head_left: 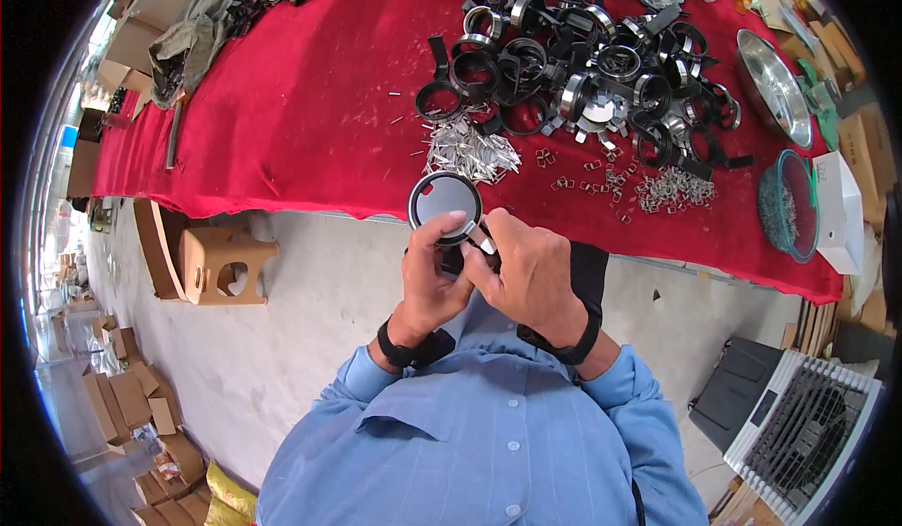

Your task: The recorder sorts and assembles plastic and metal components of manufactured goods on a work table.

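A round, lid-like part [447, 197] with a grey disc and a black and silver rim is held just off the table's front edge. My left hand [427, 282] is closed on its near side, the thumb lying on the disc. My right hand [531, 268] pinches around the short silver tab on its near right side; its fingertips partly hide the tab. Right behind the part is a heap of small silver pins [470, 150]. Beyond lies a large pile of black and silver rings with handles [601, 66]. Small wire clips [672, 192] are heaped to the right.
The table has a red cloth [310, 85]. At its right stand a steel bowl [775, 85], a green basket [787, 207] and a white box [838, 211]. A metal rod [175, 136] lies at left. A cardboard stool [225, 263] and a grilled appliance [808, 413] stand below.
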A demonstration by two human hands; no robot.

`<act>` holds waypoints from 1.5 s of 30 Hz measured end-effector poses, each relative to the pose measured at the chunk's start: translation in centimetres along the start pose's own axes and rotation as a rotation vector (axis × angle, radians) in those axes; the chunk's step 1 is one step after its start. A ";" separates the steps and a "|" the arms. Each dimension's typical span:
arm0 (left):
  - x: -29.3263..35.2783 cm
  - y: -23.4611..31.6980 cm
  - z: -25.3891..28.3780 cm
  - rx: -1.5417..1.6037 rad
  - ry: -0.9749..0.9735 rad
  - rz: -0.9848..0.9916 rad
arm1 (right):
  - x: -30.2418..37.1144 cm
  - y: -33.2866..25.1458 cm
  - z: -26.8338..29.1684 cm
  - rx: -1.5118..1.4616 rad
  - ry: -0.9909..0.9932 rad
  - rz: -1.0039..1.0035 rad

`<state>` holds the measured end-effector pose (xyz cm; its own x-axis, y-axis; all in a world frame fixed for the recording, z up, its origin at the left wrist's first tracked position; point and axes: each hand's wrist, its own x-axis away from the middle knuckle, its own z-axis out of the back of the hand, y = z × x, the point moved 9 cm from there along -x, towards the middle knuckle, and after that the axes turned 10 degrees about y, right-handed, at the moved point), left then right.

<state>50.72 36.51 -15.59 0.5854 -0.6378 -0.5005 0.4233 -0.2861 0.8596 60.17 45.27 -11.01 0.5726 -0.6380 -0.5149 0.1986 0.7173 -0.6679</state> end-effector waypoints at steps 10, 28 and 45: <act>-12.6 -6.7 7.1 -0.418 -0.226 0.304 | 0.9 5.9 -0.8 -0.105 -0.169 -0.262; -17.2 -10.3 -0.3 -0.745 -0.546 -0.240 | -5.0 17.5 6.4 0.828 0.141 -0.288; -17.9 -4.4 3.9 0.479 -0.073 0.345 | -1.0 12.1 8.9 -0.038 0.283 -0.296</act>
<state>35.71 46.37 -10.00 0.5777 -0.7937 -0.1904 -0.1522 -0.3339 0.9302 69.08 57.10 -13.78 0.2522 -0.8712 -0.4213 0.2894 0.4833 -0.8262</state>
